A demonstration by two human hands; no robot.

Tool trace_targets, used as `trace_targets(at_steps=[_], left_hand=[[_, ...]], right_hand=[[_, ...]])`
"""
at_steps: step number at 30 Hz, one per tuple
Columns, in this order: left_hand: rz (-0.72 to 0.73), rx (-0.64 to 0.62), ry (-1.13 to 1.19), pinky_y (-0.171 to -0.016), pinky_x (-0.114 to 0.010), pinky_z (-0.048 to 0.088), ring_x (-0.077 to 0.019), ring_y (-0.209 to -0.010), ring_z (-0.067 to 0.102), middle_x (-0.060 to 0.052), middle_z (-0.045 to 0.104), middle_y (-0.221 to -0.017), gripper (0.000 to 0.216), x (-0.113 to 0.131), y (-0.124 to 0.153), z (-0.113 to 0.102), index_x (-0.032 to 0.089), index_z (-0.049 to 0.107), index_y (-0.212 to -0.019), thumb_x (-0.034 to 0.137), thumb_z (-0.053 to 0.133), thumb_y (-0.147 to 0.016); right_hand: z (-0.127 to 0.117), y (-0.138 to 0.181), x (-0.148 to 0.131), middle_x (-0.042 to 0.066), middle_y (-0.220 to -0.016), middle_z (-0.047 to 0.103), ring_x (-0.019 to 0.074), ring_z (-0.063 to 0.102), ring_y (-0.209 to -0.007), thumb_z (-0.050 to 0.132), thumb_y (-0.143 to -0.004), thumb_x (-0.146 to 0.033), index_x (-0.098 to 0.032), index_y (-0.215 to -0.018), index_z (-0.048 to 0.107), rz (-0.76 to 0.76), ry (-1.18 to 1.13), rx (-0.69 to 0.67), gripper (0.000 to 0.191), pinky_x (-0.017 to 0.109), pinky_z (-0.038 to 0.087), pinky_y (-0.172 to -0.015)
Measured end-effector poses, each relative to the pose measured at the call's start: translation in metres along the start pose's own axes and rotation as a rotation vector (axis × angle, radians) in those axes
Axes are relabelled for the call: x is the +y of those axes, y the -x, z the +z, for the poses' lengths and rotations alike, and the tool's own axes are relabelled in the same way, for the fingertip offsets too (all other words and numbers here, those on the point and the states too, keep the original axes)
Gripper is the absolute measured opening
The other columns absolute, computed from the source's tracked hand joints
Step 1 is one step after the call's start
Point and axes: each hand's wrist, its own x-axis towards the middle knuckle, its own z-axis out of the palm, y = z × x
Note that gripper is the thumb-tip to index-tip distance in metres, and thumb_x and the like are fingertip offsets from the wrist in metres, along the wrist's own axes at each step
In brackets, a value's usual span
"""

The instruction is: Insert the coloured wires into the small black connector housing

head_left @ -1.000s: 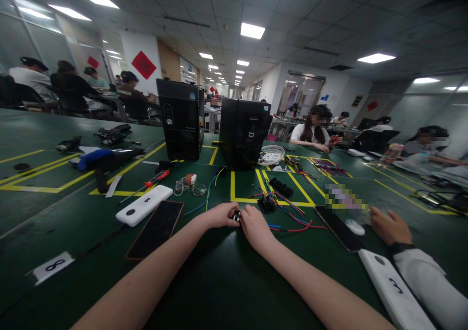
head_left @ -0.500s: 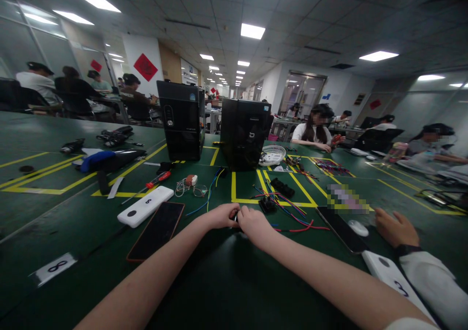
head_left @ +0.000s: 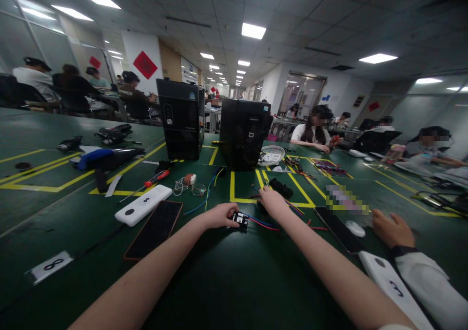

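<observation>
A small black terminal block (head_left: 240, 220) with pale metal contacts is pinched between the thumb and fingers of my left hand (head_left: 220, 216), just above the green table. Red and blue wires (head_left: 263, 223) run from its right side. Farther forward, my right hand (head_left: 273, 203) reaches down over a bundle of loose coloured wires (head_left: 295, 209), its fingers drawn together. What lies under those fingertips is hidden. Just beyond this hand lies a ribbed black piece (head_left: 281, 188).
Two black computer towers (head_left: 180, 120) stand ahead. Left lie a phone (head_left: 155, 230), white power bank (head_left: 144, 205), red screwdriver (head_left: 157, 178) and glasses (head_left: 189, 186). At right, a co-worker's hand (head_left: 393, 230) rests near another phone (head_left: 338, 230) and a white mouse-like object (head_left: 355, 228).
My right hand has left my left hand and moved forward and right to the wires. The terminal block in my left hand now shows.
</observation>
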Motion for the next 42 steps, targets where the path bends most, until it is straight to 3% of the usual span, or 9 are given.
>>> trace_targets(at_steps=[3,9,21,24,28,31,34,37,42], left_hand=[[0.007,0.018,0.003,-0.055,-0.021,0.029,-0.0126,-0.064,0.042,0.004,0.044,-0.071,0.039,-0.002,-0.001,0.001,0.019,0.054,-0.098,0.039,0.069,-0.068],[0.029,0.051,0.003,-0.055,-0.021,0.03,-0.0125,-0.063,0.042,0.004,0.044,-0.07,0.037,-0.006,-0.003,0.005,0.018,0.053,-0.095,0.036,0.07,-0.067],[0.011,0.022,-0.051,-0.055,-0.021,0.031,-0.0127,-0.065,0.042,0.004,0.043,-0.071,0.036,-0.003,-0.002,0.002,0.019,0.052,-0.093,0.039,0.067,-0.068],[0.006,0.02,-0.036,-0.056,-0.021,0.031,-0.0129,-0.065,0.042,0.004,0.044,-0.072,0.038,-0.001,-0.001,0.001,0.018,0.052,-0.096,0.039,0.067,-0.068],[-0.003,0.004,-0.028,-0.054,-0.021,0.028,-0.0125,-0.064,0.042,0.004,0.043,-0.071,0.04,0.001,0.0,0.0,0.019,0.053,-0.099,0.041,0.067,-0.069],[0.003,0.0,-0.011,-0.054,-0.021,0.027,-0.0123,-0.063,0.041,0.004,0.043,-0.07,0.041,0.001,0.001,0.0,0.019,0.053,-0.1,0.043,0.066,-0.069],[0.013,0.015,-0.004,-0.053,-0.021,0.026,-0.0121,-0.062,0.04,0.005,0.042,-0.069,0.041,-0.001,0.0,0.001,0.019,0.053,-0.098,0.045,0.066,-0.069],[0.013,0.014,0.005,-0.054,-0.021,0.027,-0.0121,-0.063,0.04,0.004,0.043,-0.07,0.041,-0.003,-0.001,0.003,0.018,0.053,-0.097,0.045,0.066,-0.068],[0.014,0.033,0.016,-0.054,-0.021,0.027,-0.0122,-0.063,0.039,0.005,0.042,-0.069,0.039,-0.004,-0.003,0.005,0.018,0.054,-0.096,0.04,0.068,-0.067]], right_hand=[[0.011,0.014,-0.021,0.01,-0.098,0.059,0.0174,0.057,-0.089,0.045,-0.088,-0.025,-0.015,-0.097,0.062,-0.086,-0.197,0.11,0.021,0.027,0.041,-0.077],[0.011,0.023,-0.065,0.006,-0.084,0.059,0.0165,0.053,-0.081,0.051,-0.079,-0.019,-0.016,-0.08,0.063,-0.037,-0.354,0.015,0.012,0.026,0.038,-0.071],[0.039,0.013,-0.061,0.001,-0.07,0.053,0.0133,0.047,-0.069,0.049,-0.072,-0.01,-0.017,-0.065,0.052,0.036,-0.701,0.047,0.01,0.024,0.034,-0.063],[0.022,0.009,-0.052,0.0,-0.069,0.051,0.0136,0.047,-0.068,0.046,-0.074,-0.011,-0.017,-0.066,0.05,0.046,-0.76,0.193,0.011,0.025,0.036,-0.063],[-0.027,-0.003,-0.016,0.002,-0.077,0.053,0.0148,0.049,-0.074,0.045,-0.081,-0.018,-0.017,-0.079,0.053,-0.002,-0.713,0.495,0.009,0.026,0.039,-0.068],[-0.042,-0.009,0.006,0.003,-0.077,0.054,0.0155,0.05,-0.075,0.049,-0.081,-0.018,-0.017,-0.078,0.057,-0.048,-0.517,0.423,0.009,0.026,0.04,-0.07],[-0.023,-0.006,0.012,0.007,-0.086,0.059,0.0169,0.054,-0.08,0.051,-0.081,-0.016,-0.016,-0.083,0.062,-0.026,-0.354,0.263,0.011,0.027,0.04,-0.074],[0.003,0.006,0.003,0.01,-0.092,0.061,0.0194,0.056,-0.087,0.052,-0.083,-0.02,-0.014,-0.095,0.064,-0.023,-0.275,0.147,0.018,0.029,0.04,-0.079],[0.012,0.039,-0.027,0.007,-0.094,0.061,0.0165,0.054,-0.091,0.049,-0.086,-0.023,-0.017,-0.098,0.063,-0.17,-0.343,0.174,0.02,0.027,0.039,-0.082]])
